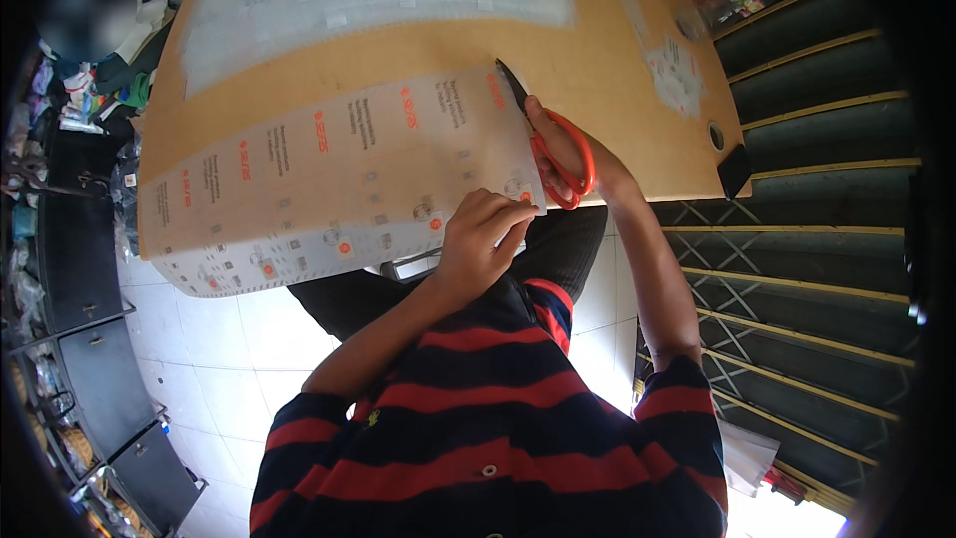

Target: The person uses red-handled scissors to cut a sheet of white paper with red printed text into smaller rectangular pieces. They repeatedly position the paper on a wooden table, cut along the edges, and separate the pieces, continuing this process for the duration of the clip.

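A translucent sheet (329,164) with rows of red and dark print lies across the near part of the tan table (597,60), its lower left edge hanging over the front. My left hand (480,244) pinches the sheet at its near right corner, with thumb and fingers pressed together. Scissors (586,157) with orange handles are in my right hand (566,147), beside the sheet's right edge. Their dark blades point away from me, and the tip lies at the sheet's far right corner. How far the blades are apart is hard to make out.
More translucent sheets (358,0) cover the table's far side. At the right are a ringed hole (717,136) and a black object (735,171) on the corner. A yellow-slatted folding gate (797,229) stands right; dark cabinets (85,269) and cluttered shelves line the left.
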Action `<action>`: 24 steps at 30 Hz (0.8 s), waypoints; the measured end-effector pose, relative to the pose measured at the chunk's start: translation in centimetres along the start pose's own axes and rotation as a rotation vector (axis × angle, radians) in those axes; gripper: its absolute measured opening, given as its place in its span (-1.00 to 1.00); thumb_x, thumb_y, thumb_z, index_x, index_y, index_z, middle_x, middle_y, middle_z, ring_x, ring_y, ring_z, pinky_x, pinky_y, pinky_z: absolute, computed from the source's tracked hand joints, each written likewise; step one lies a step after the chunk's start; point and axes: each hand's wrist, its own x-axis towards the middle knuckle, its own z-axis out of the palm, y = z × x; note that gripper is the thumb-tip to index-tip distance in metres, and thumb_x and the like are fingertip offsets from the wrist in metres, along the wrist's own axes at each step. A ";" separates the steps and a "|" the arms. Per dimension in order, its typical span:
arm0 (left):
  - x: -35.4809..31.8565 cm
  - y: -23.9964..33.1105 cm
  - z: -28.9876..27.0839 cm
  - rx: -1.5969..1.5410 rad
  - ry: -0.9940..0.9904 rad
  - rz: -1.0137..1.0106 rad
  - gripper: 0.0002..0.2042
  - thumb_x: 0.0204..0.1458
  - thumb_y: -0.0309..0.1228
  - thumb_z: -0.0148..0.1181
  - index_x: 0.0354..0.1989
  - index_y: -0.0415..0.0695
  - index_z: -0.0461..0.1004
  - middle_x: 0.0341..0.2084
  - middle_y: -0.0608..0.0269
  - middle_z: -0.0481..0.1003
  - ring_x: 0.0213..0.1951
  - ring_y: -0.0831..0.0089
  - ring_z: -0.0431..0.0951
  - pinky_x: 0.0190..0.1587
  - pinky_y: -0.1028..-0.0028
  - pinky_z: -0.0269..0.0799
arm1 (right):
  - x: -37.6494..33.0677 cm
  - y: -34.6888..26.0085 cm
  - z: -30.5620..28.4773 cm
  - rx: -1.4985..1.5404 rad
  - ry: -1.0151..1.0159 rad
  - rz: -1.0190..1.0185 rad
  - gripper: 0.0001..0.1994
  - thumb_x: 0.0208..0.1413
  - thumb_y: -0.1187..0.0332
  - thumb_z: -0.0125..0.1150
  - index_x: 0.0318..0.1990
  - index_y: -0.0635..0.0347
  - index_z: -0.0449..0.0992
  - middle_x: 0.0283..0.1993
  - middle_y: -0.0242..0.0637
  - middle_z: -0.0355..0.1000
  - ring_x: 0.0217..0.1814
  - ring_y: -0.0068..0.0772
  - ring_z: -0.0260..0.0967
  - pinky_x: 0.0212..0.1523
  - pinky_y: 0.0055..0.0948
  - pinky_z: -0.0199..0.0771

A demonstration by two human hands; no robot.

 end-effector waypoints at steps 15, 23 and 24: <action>3.2 -4.7 -5.8 0.411 -0.161 -0.028 -0.80 0.07 -0.36 0.30 -0.18 -0.16 0.58 0.03 0.07 0.49 0.14 0.03 0.42 0.23 0.13 0.25 | -2.2 0.3 -2.7 0.123 0.020 -0.134 -0.16 0.28 -0.42 -0.42 -0.70 0.19 0.28 -0.80 -0.33 0.23 -0.87 -0.48 0.18 -0.79 -0.55 0.23; 8.7 -5.9 -5.0 0.467 -0.342 0.008 -0.60 0.06 -0.22 0.32 -0.03 -0.25 0.51 0.11 -0.08 0.43 0.19 -0.10 0.36 0.28 0.00 0.20 | -9.6 6.5 -2.1 0.452 0.048 -0.180 -0.18 0.24 -0.46 -0.42 -0.59 0.20 0.28 -0.73 -0.37 0.20 -0.84 -0.53 0.17 -0.78 -0.54 0.21; 9.6 -5.2 -3.6 0.497 -0.353 0.057 -0.54 0.06 -0.19 0.32 0.02 -0.28 0.49 0.14 -0.10 0.41 0.21 -0.11 0.34 0.29 -0.01 0.18 | -9.9 7.3 -2.0 0.493 0.034 -0.180 -0.18 0.24 -0.46 -0.42 -0.59 0.20 0.28 -0.72 -0.36 0.21 -0.84 -0.54 0.17 -0.78 -0.54 0.21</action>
